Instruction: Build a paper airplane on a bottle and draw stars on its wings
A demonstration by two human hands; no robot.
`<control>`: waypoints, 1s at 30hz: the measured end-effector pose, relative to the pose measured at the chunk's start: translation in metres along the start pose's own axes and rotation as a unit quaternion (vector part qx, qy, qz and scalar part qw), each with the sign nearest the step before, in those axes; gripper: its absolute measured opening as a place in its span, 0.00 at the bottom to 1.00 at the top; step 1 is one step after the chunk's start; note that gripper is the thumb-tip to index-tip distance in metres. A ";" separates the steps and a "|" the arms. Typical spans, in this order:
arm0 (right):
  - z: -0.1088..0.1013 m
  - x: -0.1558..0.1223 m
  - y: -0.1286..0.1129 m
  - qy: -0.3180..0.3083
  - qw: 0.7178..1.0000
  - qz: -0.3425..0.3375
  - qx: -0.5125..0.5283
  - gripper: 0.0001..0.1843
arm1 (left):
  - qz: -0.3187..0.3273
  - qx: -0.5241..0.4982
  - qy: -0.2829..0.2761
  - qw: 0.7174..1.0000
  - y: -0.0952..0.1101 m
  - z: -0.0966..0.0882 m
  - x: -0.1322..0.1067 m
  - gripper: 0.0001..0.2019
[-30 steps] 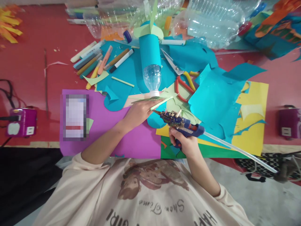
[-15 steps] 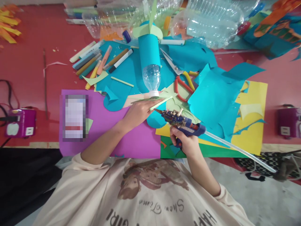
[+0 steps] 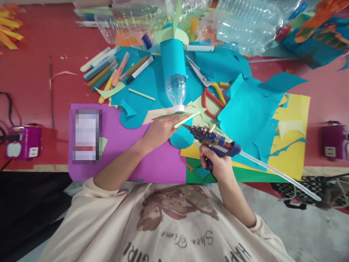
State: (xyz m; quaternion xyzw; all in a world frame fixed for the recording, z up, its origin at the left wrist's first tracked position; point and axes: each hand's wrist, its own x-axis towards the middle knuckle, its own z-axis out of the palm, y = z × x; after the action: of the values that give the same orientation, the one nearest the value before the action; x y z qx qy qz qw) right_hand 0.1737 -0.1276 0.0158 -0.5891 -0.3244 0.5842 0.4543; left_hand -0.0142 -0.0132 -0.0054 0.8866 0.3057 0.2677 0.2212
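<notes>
My right hand (image 3: 216, 162) is wrapped round the grip of a blue glue gun (image 3: 215, 142), its nozzle pointing left. A long clear glue stick (image 3: 280, 175) sticks out of the gun's back end. My left hand (image 3: 163, 127) holds a folded pale green paper strip (image 3: 187, 120) just off the nozzle tip; most of its fingers are hidden behind the strip. Right beyond that hand lies a plastic bottle (image 3: 176, 89), white cap towards me, wrapped in blue paper (image 3: 173, 56) with pale green paper fins (image 3: 171, 35) at its far end.
Scissors (image 3: 211, 91) lie open right of the bottle, near torn blue paper (image 3: 248, 112). Markers (image 3: 109, 69) are spread to the left. A blurred phone (image 3: 86, 134) rests on purple paper (image 3: 152, 163). Large clear bottles (image 3: 245, 25) stand across the back. Purple boxes (image 3: 23, 142) sit at the sides.
My right hand has drawn the glue gun slightly right, so its nozzle sits a little farther from the paper strip. My left hand has stayed in place.
</notes>
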 end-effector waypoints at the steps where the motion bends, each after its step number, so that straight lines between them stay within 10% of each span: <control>1: 0.000 0.000 0.000 0.003 1.000 0.000 0.001 0.19 | 0.005 0.000 0.004 1.000 0.000 0.000 0.000 0.20; 30: -0.008 0.004 -0.001 0.063 0.998 0.025 0.007 0.16 | -0.005 -0.001 -0.002 1.000 0.002 -0.002 -0.002 0.20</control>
State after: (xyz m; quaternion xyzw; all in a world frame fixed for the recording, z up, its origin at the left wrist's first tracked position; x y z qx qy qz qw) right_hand 0.1822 -0.1248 0.0141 -0.6295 -0.2765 0.5592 0.4632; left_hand -0.0157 -0.0156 -0.0035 0.8850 0.3098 0.2654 0.2243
